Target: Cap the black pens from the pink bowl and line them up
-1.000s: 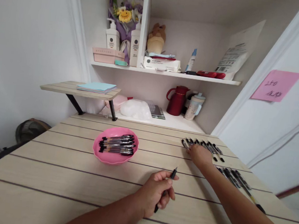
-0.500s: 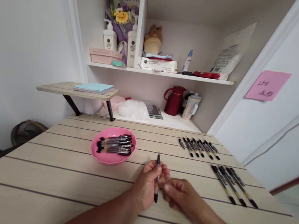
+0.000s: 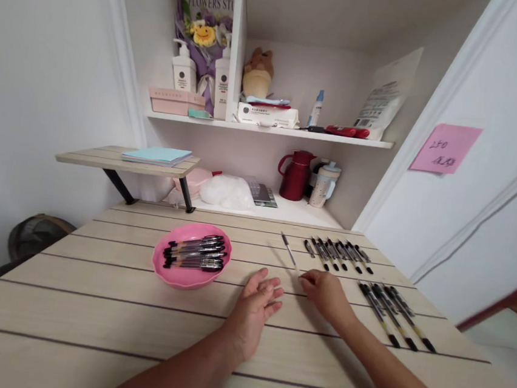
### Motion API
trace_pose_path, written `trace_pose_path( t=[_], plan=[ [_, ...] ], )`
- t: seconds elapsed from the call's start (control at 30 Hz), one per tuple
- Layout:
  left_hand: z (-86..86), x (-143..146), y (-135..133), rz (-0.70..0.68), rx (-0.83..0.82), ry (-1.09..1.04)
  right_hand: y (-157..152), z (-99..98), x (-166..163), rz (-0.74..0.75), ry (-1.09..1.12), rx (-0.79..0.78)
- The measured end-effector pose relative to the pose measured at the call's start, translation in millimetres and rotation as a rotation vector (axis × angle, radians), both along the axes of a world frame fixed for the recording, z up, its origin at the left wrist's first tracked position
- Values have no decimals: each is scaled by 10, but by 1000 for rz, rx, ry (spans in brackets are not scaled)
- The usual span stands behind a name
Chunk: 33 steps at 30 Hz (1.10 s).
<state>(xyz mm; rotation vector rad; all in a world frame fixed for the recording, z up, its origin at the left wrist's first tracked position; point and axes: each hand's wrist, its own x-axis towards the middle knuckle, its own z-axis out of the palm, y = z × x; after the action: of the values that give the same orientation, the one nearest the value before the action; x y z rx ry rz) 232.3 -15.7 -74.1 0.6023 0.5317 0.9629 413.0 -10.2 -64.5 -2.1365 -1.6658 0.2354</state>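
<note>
My right hand point(image 3: 325, 295) is closed, pinching the near end of a slim uncapped pen point(image 3: 290, 252). The pen slants away to the upper left, its dark grip and tip at the far end; motion blurs it a little, and my fingertips hide its near end. My left hand point(image 3: 254, 312) is open and holds nothing, fingers apart just above the table, between the pink bowl point(image 3: 186, 280) and my right hand. Several black pens point(image 3: 195, 253) lie together in that bowl. To the right, uncapped pens and loose caps form a back row point(image 3: 339, 255) and a front row point(image 3: 395, 317).
A small raised shelf point(image 3: 119, 167) with blue paper point(image 3: 157, 155) stands at the back left of the slatted table point(image 3: 136, 328). Behind the table are a plastic bag point(image 3: 227, 192), a red jug point(image 3: 295, 176) and a cream tumbler point(image 3: 324, 187). A pink note point(image 3: 445, 149) hangs at right.
The pen was upright in my left hand; now my right hand has it, farther forward and to the right. My left hand has let go and opened. The view has shifted slightly.
</note>
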Motion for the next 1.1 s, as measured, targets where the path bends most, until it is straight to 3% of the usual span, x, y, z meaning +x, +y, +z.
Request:
trace_pose_path(
  t=[0.13,0.3,1.1],
  plan=[
    [-12,0,4,-53,46,57,239,-33,329,-140,-160,-19],
    [-20,1,12,-63,61,76,338,-104,383,-212,-241,-56],
    [-7,7,9,-74,90,80,387,-105,489,-284,-236,-84]
  ],
)
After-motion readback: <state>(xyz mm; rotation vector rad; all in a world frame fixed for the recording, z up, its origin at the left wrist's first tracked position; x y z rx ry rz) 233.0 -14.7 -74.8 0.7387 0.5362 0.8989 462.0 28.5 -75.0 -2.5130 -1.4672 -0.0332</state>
